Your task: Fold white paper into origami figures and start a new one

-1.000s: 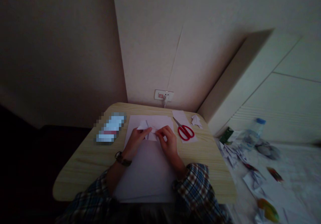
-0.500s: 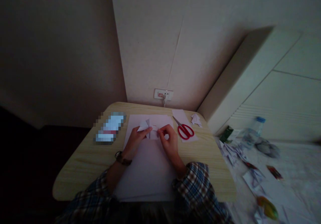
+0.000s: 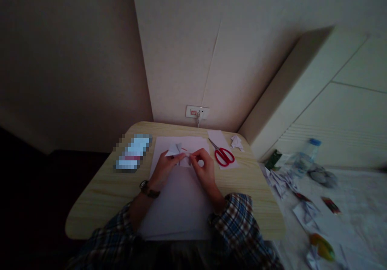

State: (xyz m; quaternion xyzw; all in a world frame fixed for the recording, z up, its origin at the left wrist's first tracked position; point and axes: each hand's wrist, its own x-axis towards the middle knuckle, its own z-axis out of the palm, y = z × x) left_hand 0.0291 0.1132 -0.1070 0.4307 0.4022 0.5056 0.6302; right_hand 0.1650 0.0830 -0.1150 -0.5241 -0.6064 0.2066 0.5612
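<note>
A small folded white paper piece lies on a large white sheet on a light wooden table. My left hand pinches the left side of the piece, a watch on its wrist. My right hand pinches its right side, fingers curled on a fold. Both sleeves are plaid.
Red-handled scissors lie on a paper strip to the right, with a small folded paper figure beyond. A blurred-out object sits left. A wall socket is behind. Right, a bed holds paper scraps and a water bottle.
Both hands stay on the folded piece; my right fingers have curled in tighter on its right side. The view has shifted slightly.
</note>
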